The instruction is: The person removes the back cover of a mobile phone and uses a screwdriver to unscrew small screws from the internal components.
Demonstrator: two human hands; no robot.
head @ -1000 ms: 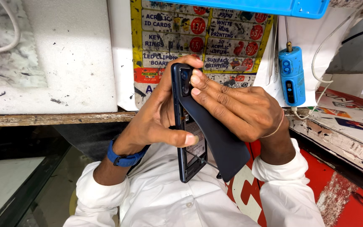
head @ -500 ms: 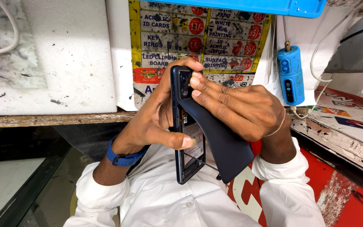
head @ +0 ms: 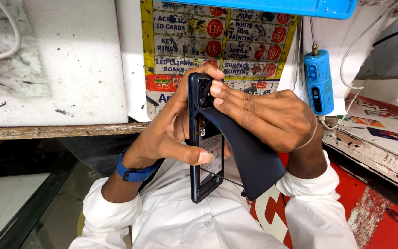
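My left hand (head: 166, 133), with a blue band on the wrist, grips a dark smartphone (head: 207, 152) upright by its edges, the thumb lying across the exposed inside. My right hand (head: 263, 115) holds the phone's dark blue back cover (head: 249, 157). The fingertips press at the camera end near the top. The cover bends away from the phone body at the lower end and still meets it at the top. Inner parts and a white label show in the gap.
A white foam block (head: 70, 60) lies on a worn wooden bench edge (head: 47, 131). Behind the hands is a yellow printed poster (head: 217, 37). A blue cylindrical device (head: 318, 83) hangs on a cord at right, a blue tray (head: 277, 5) lies along the top, and a glass pane (head: 14, 203) is lower left.
The back cover's lower end has swung a little further from the phone body, widening the gap. Both hands keep their grips and places.
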